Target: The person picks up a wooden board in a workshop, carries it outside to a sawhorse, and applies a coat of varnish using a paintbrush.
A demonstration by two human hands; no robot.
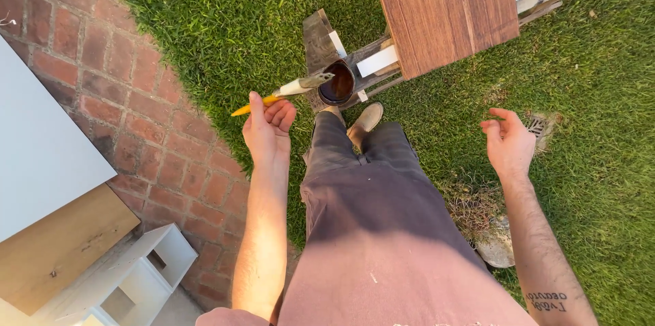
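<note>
Looking down through the head camera, I see the left hand [268,128] raised in front of the body, its grip clenched around the yellow handle of a paintbrush [286,90]. The brush lies almost level, its handle end sticking out to the left past the thumb and its metal ferrule and bristles pointing right. The bristle tip sits at the rim of an open tin [338,83] holding a dark brown, glossy liquid; from this angle I cannot tell whether the bristles touch the rim or hang just above it.

The tin stands on a rough wooden frame [321,39] of weathered slats and white strips lying on the grass [225,19]. A brown, wood-grained board [447,9] rests over that frame, just to the right of the tin and reaching to the top edge of the view.

The right hand [508,142] is well apart from the brush and tin, held out over the lawn with its grip released: fingers loosely curled, palm turned inward, holding nothing. A small metal drain grate [539,125] shows in the grass just behind it.

Below the hands I see grey trousers and one light-coloured shoe [367,120] planted near the frame. To the left runs a red brick path [102,94], with a white panel [41,142], a pale wooden board [61,247] and a white shelf unit [136,278] lying along it.
</note>
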